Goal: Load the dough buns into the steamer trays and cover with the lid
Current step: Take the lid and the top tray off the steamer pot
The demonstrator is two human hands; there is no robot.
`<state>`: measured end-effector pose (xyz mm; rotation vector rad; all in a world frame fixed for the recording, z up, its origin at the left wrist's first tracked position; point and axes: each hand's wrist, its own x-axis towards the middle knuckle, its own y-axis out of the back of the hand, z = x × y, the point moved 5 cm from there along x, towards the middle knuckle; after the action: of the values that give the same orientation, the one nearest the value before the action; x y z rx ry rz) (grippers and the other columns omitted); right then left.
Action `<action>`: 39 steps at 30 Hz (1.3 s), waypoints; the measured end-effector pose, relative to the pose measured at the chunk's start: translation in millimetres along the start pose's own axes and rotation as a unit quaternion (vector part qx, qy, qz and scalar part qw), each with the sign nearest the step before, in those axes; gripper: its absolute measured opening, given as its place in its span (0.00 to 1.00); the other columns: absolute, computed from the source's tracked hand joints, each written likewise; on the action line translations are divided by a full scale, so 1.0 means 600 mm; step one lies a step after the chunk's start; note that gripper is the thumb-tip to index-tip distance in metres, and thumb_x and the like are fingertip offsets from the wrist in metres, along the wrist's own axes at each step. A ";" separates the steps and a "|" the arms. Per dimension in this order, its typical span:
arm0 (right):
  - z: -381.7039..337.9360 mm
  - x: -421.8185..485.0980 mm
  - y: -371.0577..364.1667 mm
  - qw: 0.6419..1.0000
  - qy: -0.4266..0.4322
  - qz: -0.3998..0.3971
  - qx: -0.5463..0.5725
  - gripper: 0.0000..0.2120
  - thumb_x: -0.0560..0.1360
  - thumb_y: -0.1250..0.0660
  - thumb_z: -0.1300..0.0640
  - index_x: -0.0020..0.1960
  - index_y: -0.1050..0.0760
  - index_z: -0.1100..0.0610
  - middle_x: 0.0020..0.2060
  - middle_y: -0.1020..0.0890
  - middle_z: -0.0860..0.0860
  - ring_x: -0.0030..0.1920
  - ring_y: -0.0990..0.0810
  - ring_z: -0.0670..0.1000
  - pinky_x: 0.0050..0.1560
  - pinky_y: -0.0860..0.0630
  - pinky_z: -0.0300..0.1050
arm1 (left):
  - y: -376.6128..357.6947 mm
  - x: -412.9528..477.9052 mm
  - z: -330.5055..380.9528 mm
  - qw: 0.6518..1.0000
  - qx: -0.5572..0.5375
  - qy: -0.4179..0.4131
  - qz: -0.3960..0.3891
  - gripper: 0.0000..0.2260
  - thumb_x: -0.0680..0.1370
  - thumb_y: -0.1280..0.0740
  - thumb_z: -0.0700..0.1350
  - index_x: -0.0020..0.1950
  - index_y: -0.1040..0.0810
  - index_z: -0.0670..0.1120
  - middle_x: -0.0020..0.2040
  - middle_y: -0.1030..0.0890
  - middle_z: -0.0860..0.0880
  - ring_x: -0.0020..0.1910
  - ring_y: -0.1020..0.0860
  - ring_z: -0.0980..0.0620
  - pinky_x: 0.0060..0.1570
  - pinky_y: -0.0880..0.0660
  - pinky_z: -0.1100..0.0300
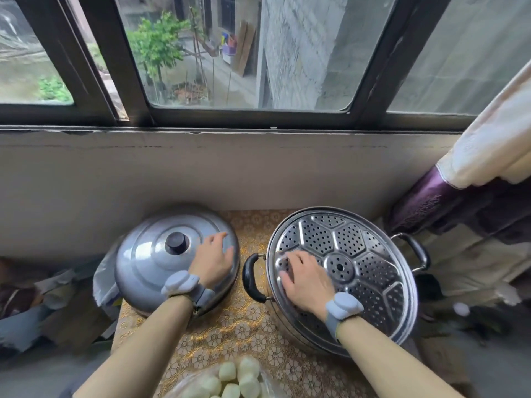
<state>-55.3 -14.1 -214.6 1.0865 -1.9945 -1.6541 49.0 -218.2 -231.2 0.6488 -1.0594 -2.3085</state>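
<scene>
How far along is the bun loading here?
Done: the lid is off, lying on the table left of the steamer tray. In hand: the left hand rests on the lid; the right hand touches the tray's perforated floor, which holds no buns. Left: loading all the dough buns, then covering.

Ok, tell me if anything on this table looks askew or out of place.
The perforated steamer tray seems tilted rather than level, its near-left side dipping under the right hand, with a dark gap showing there. The lid slightly overhangs the left edge of the table. Nothing is spilled.
</scene>
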 end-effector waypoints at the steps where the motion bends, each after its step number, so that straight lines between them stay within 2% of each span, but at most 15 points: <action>1: 0.025 -0.010 0.005 1.000 -0.029 0.012 0.002 0.19 0.80 0.44 0.45 0.68 0.33 0.52 0.64 0.29 0.51 0.60 0.28 0.50 0.60 0.27 0.47 | -0.008 -0.012 0.028 1.000 -0.008 -0.023 -0.007 0.22 0.81 0.41 0.51 0.74 0.35 0.45 0.70 0.30 0.40 0.70 0.32 0.42 0.69 0.35 0.50; 5: 0.121 -0.037 0.014 0.990 -0.135 0.023 -0.025 0.15 0.79 0.42 0.45 0.60 0.32 0.53 0.58 0.28 0.53 0.55 0.30 0.52 0.54 0.26 0.48 | -0.046 -0.049 0.104 0.996 0.009 -0.073 -0.042 0.24 0.82 0.42 0.53 0.76 0.37 0.47 0.74 0.34 0.45 0.72 0.34 0.47 0.72 0.36 0.52; 8: 0.160 -0.049 0.023 0.987 -0.156 0.024 -0.031 0.15 0.79 0.42 0.43 0.57 0.32 0.53 0.57 0.28 0.54 0.56 0.30 0.55 0.52 0.28 0.49 | -0.075 -0.067 0.134 0.991 0.067 -0.097 -0.065 0.25 0.82 0.44 0.54 0.77 0.40 0.47 0.76 0.38 0.45 0.75 0.40 0.46 0.74 0.42 0.52; 11: 0.180 -0.054 0.023 0.987 -0.157 -0.002 -0.027 0.19 0.79 0.44 0.40 0.59 0.31 0.54 0.59 0.29 0.55 0.58 0.30 0.55 0.55 0.29 0.50 | -0.109 -0.080 0.131 0.978 0.162 -0.080 -0.102 0.29 0.82 0.51 0.60 0.80 0.50 0.49 0.81 0.51 0.49 0.79 0.55 0.47 0.77 0.52 0.46; 13: 0.182 -0.051 0.018 0.988 -0.151 -0.018 -0.034 0.22 0.78 0.45 0.37 0.60 0.29 0.54 0.59 0.29 0.55 0.60 0.31 0.56 0.57 0.30 0.51 | -0.124 -0.088 0.114 0.969 0.210 -0.069 -0.113 0.31 0.81 0.56 0.64 0.80 0.57 0.52 0.79 0.62 0.52 0.78 0.65 0.49 0.76 0.57 0.43; 15: 0.190 -0.048 0.016 0.988 -0.150 -0.035 -0.031 0.25 0.77 0.45 0.34 0.60 0.29 0.53 0.60 0.29 0.55 0.61 0.31 0.56 0.58 0.29 0.53 | -0.133 -0.090 0.112 0.972 0.200 -0.059 -0.109 0.31 0.79 0.60 0.66 0.79 0.60 0.54 0.78 0.66 0.55 0.76 0.68 0.52 0.75 0.58 0.41; 20: 0.191 -0.027 0.043 0.989 -0.128 -0.017 -0.067 0.31 0.75 0.43 0.30 0.61 0.28 0.56 0.62 0.29 0.55 0.61 0.32 0.55 0.62 0.30 0.53 | -0.132 -0.085 0.114 0.984 0.139 -0.021 -0.107 0.27 0.81 0.62 0.62 0.79 0.59 0.56 0.79 0.62 0.58 0.77 0.66 0.55 0.75 0.57 0.38; 25: 0.197 -0.033 0.105 0.983 -0.106 0.108 -0.108 0.28 0.74 0.42 0.31 0.56 0.26 0.54 0.57 0.27 0.53 0.58 0.31 0.54 0.61 0.32 0.53 | -0.131 -0.083 0.114 0.987 0.136 -0.001 -0.089 0.26 0.81 0.61 0.61 0.80 0.55 0.57 0.80 0.58 0.58 0.78 0.63 0.53 0.73 0.57 0.36; 28: 0.221 -0.037 0.115 0.977 -0.110 0.143 -0.117 0.28 0.74 0.44 0.29 0.52 0.26 0.53 0.55 0.26 0.53 0.55 0.31 0.53 0.59 0.33 0.53 | -0.139 -0.080 0.120 0.985 0.162 -0.013 -0.060 0.26 0.81 0.60 0.61 0.79 0.48 0.58 0.79 0.47 0.54 0.78 0.51 0.48 0.73 0.48 0.36; 29: 0.230 -0.035 0.124 0.975 -0.115 0.153 -0.115 0.30 0.74 0.46 0.28 0.51 0.25 0.53 0.54 0.25 0.53 0.55 0.31 0.53 0.58 0.32 0.53 | -0.134 -0.072 0.127 0.983 0.178 -0.021 -0.050 0.25 0.80 0.60 0.61 0.77 0.44 0.59 0.76 0.40 0.51 0.75 0.43 0.46 0.71 0.41 0.38; 31: 0.243 -0.034 0.123 0.969 -0.125 0.182 -0.112 0.32 0.73 0.48 0.27 0.50 0.23 0.53 0.53 0.24 0.53 0.55 0.31 0.54 0.57 0.33 0.52 | -0.130 -0.068 0.137 0.972 0.228 -0.057 -0.022 0.22 0.80 0.61 0.58 0.68 0.36 0.58 0.65 0.30 0.46 0.59 0.31 0.45 0.59 0.30 0.46; 32: 0.246 -0.037 0.121 0.966 -0.129 0.196 -0.109 0.33 0.73 0.49 0.26 0.49 0.22 0.53 0.53 0.24 0.54 0.55 0.31 0.55 0.57 0.33 0.53 | -0.131 -0.070 0.141 0.965 0.249 -0.079 -0.009 0.21 0.79 0.62 0.57 0.62 0.34 0.56 0.60 0.28 0.46 0.52 0.31 0.46 0.53 0.30 0.49; 34: 0.250 -0.035 0.124 0.962 -0.138 0.213 -0.098 0.33 0.74 0.50 0.26 0.44 0.24 0.54 0.50 0.25 0.54 0.53 0.31 0.55 0.56 0.33 0.53 | -0.127 -0.067 0.150 0.964 0.252 -0.091 0.009 0.16 0.81 0.60 0.53 0.57 0.35 0.54 0.54 0.27 0.45 0.46 0.33 0.46 0.47 0.32 0.51; 36: 0.251 -0.039 0.116 0.958 -0.147 0.229 -0.090 0.32 0.74 0.49 0.26 0.40 0.27 0.54 0.46 0.28 0.52 0.51 0.32 0.54 0.55 0.33 0.52 | -0.129 -0.060 0.147 0.966 0.236 -0.100 0.028 0.15 0.81 0.58 0.53 0.56 0.34 0.53 0.54 0.26 0.44 0.47 0.31 0.43 0.49 0.30 0.48; 39: 0.244 -0.048 0.097 0.954 -0.144 0.252 -0.073 0.33 0.73 0.48 0.26 0.38 0.26 0.56 0.44 0.29 0.52 0.49 0.34 0.53 0.54 0.33 0.52 | -0.126 -0.060 0.130 0.970 0.175 -0.152 0.075 0.17 0.81 0.57 0.55 0.58 0.31 0.53 0.59 0.25 0.46 0.60 0.29 0.42 0.58 0.28 0.46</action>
<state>-155.1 109.5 -193.9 0.2534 -2.0489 -1.7013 9.8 -110.8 -237.8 0.3297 -1.6245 -2.1504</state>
